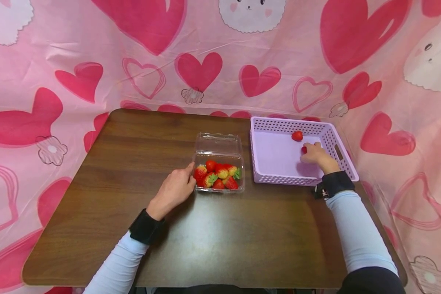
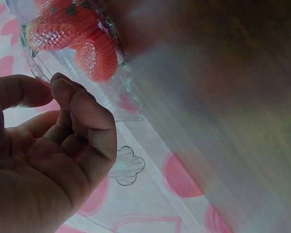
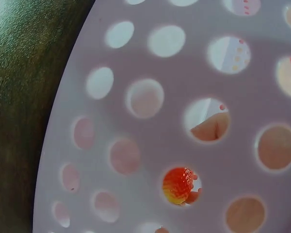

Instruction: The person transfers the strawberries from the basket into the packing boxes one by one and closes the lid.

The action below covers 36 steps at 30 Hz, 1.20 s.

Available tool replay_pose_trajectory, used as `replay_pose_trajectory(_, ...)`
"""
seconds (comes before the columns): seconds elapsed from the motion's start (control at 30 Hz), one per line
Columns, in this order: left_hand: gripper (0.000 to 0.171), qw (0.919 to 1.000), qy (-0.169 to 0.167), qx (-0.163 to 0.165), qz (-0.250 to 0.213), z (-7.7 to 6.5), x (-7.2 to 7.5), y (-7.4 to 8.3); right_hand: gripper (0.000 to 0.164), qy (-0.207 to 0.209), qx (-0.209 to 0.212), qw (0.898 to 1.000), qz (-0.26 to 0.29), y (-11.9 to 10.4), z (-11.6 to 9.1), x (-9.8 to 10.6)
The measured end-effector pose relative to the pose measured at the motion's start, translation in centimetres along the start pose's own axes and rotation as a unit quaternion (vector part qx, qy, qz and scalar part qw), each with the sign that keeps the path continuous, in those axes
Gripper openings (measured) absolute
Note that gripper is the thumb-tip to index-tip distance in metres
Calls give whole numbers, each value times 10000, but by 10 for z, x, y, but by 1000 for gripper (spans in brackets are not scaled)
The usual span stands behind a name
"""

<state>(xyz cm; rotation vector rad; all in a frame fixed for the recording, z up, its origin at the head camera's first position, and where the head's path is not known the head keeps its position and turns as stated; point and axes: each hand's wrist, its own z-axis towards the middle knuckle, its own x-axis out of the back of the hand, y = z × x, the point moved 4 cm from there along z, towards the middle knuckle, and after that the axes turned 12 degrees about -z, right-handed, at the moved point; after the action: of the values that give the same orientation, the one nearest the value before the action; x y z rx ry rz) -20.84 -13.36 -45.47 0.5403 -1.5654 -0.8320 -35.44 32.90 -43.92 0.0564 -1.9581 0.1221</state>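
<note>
A clear plastic clamshell box [image 1: 219, 145] stands with its lid raised at the middle of the table, filled with several strawberries [image 1: 222, 173]. My left hand [image 1: 174, 188] is at its left side; in the left wrist view, thumb and fingers [image 2: 70, 92] pinch the box's edge. Inside the lilac basket, my right hand [image 1: 316, 157] holds a strawberry [image 1: 304, 150] low over the bottom, mostly covered by the fingers. Another strawberry [image 1: 297, 135] lies just behind it. Through the basket's holes, the right wrist view shows a strawberry [image 3: 177, 185] and parts of the hand.
The lilac basket [image 1: 275, 179] has perforated walls and stands at the right rear of the brown wooden table [image 1: 220, 237]. Its near wall blocks most of the right wrist view. A pink heart-patterned cloth [image 1: 228, 36] hangs behind and beside the table.
</note>
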Motion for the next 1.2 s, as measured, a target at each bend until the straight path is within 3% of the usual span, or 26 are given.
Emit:
replay_pose_trajectory(0.47, 57, 10000, -12, 5, 22, 0, 0, 1, 60, -79, -451, 9988, -152, -1, -5, 7)
replay_pose_trajectory(0.73, 57, 10000, -39, 25, 58, 0, 0, 2, 45, 391, -108, 9990, 169, 3, 2, 2)
replay_pose_trajectory(1.2, 58, 9999, -99, 95, -10, 0, 0, 3, 41, 229, -2, 9985, 490, -4, 1, -2)
